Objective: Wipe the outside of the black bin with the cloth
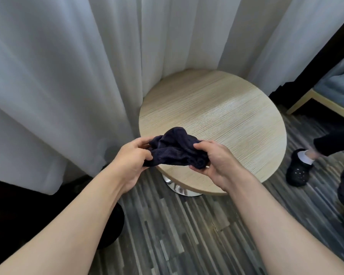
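I have the cloth (174, 149) bunched up between both hands, held just above the near edge of the round wooden desk (222, 116). My left hand (132, 161) is closed on the left end of it, thumb on top and fingers curled underneath. My right hand (216, 161) is closed on the right end, pinching a rolled fold between thumb and fingers. The cloth is dark, navy or near black, crumpled into a lump with a hump rising in the middle between my hands. The desk top is bare light wood, standing on a shiny metal foot (179, 187) that shows under its near rim. White curtains (68, 76) hang behind and to the left of the desk, reaching down to the striped wood floor (187, 235). Low on the left, partly behind my left forearm, there is a dark rounded shape (112, 227) on the floor, which may be the black bin, but I cannot tell for sure. On the right, someone's leg in dark trousers and a black clog (299, 169) stand on the floor, near the desk.
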